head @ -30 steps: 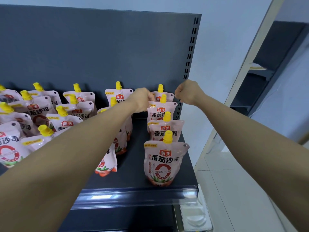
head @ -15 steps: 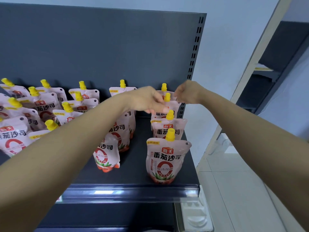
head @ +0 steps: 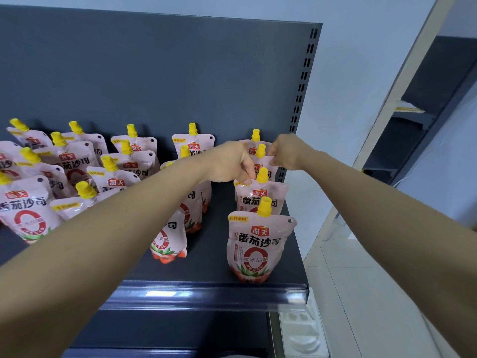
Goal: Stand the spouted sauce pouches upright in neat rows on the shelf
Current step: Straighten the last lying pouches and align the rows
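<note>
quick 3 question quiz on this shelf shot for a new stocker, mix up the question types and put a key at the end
1. True or false: the front pouch of the right-hand row lies flat on the shelf.
2. The spout caps are: A red, B yellow, C blue.
3. Fill in: the right hand pinches a top corner of the ___ pouch from the front in that row.

Key
1. False: it stands upright.
2. B
3. Third: the third pouch, counted from the shelf's front edge.
</note>
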